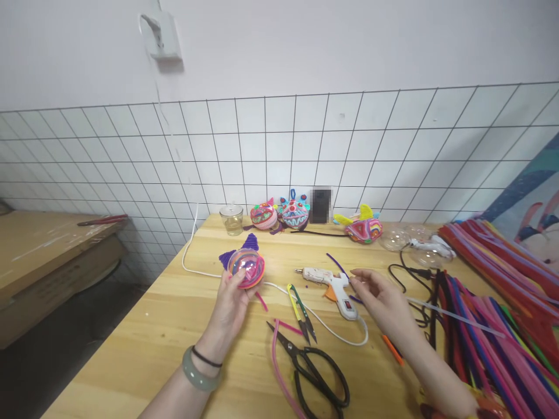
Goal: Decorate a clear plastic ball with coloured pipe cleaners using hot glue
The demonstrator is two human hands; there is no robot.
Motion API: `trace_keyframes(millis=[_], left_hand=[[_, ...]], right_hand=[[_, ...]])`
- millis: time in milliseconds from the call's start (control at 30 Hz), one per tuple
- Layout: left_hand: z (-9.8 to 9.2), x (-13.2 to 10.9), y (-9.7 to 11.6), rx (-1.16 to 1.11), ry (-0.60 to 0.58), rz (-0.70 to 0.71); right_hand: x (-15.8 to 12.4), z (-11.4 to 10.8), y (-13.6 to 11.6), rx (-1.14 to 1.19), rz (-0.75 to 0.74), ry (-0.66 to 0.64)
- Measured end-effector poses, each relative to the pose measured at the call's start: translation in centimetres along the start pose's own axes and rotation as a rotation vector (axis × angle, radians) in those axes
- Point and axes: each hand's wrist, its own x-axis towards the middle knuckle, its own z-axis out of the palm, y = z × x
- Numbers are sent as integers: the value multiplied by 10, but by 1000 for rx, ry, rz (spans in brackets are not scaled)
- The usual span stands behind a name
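My left hand [233,299] is closed around a clear plastic ball [246,269] lined with pink, orange and purple pipe-cleaner coils. A purple pipe-cleaner tail [250,243] sticks up from the ball's far side. My right hand [379,294] hovers beside the white hot glue gun [334,285], its fingers slightly curved and apart. A dark purple pipe cleaner [335,263] lies at the gun, close to these fingertips. Between my hands are yellow-and-green thread snips [301,311]. Black-handled scissors [312,369] lie nearer me, by a pink pipe cleaner [279,366].
Decorated fish balls [294,213] and a glass cup [231,220] stand along the tiled wall. Clear plastic balls [395,238] sit at the back right. Pipe-cleaner bundles [484,326] cover the right side. A white cord [323,320] crosses the table [166,349].
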Motion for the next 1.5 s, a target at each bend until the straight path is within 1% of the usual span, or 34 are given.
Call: trace_keyframes(millis=[100,167,200,233,300,367,400,533,700,767,867,967,1033,1133,1167,1233,1300,1333,1400,1500], left_hand=[[0,0,-1,11,-4,12],[0,-1,-2,23,-11,16],[0,-2,-3,32,-16,18],[0,-2,-5,44,-25,21],[1,-3,-7,73,-45,35],[1,-4,-9,96,-58,51],[2,-5,-10,102,-62,57],[2,-3,-6,80,-26,93],[1,1,6,40,97,133],[0,3,9,27,129,147],[-1,5,11,11,157,190],[-2,6,11,22,169,209],[-2,5,9,36,164,199],[-3,2,6,59,134,181],[-3,2,5,85,111,180],[-4,1,4,131,108,215],[-5,1,3,163,110,234],[-5,1,2,172,108,238],[-5,1,2,184,103,246],[-4,0,1,195,88,242]], right_hand=[[-11,14,-11,-62,-133,-65],[-21,26,-22,-77,-238,-157],[-26,33,-28,-94,-296,-222],[-31,40,-34,-181,-399,-314],[-40,53,-42,-385,-534,-432],[-46,64,-45,-560,-616,-506],[-49,68,-45,-602,-637,-523],[-52,81,-38,-658,-667,-543],[-52,84,-33,-682,-649,-534],[-51,81,-37,-669,-637,-537],[-47,75,-49,-645,-625,-556],[-37,78,-65,-691,-620,-606],[-27,89,-74,-724,-638,-628],[-16,119,-83,-773,-664,-633],[-14,130,-84,-794,-670,-629],[-12,150,-85,-834,-680,-616],[-12,163,-84,-859,-699,-614],[-13,166,-83,-866,-708,-615],[-12,164,-81,-866,-724,-620],[-9,144,-77,-835,-728,-608]])
